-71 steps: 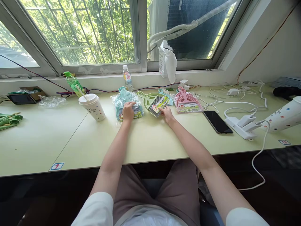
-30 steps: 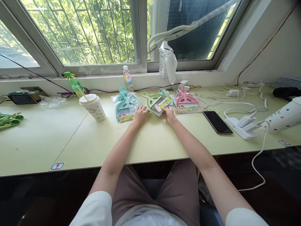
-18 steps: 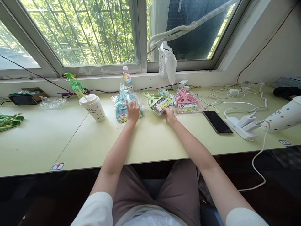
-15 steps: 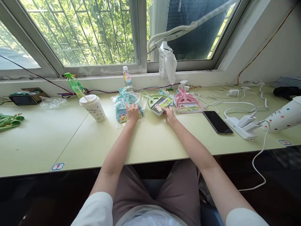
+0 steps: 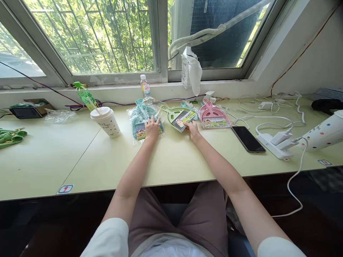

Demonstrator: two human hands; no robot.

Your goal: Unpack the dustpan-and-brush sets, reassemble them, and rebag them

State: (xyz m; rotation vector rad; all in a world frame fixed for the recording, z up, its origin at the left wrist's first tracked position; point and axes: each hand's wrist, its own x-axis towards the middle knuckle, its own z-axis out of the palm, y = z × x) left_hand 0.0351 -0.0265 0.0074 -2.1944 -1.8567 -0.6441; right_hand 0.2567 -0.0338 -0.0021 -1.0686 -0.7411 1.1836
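Observation:
My left hand (image 5: pixel 152 128), fingers apart, lies on the right side of a stack of teal dustpan-and-brush sets (image 5: pixel 139 123) in clear plastic wrap. My right hand (image 5: pixel 192 130) pinches the lower right corner of a green dustpan-and-brush set (image 5: pixel 173 115), whose printed label faces up and whose handle points to the far left. Part of another teal set (image 5: pixel 184 104) shows behind the green one. Just right of these lies a pink dustpan-and-brush set (image 5: pixel 211 115) with dark-free pale bristles and a label along its lower edge.
A white paper cup (image 5: pixel 107 123) leans near a green-capped bottle (image 5: pixel 85 95) on the left. A phone (image 5: pixel 248 139), a white power strip (image 5: pixel 276 144) with cables and a tipped dotted cup (image 5: pixel 325 131) occupy the right. Green items (image 5: pixel 12 136) lie far left; a small bottle (image 5: pixel 145 86) stands behind.
My left hand has shifted slightly to the right on the teal stack, and its fingers have spread. My right hand and the green set are nearly unmoved.

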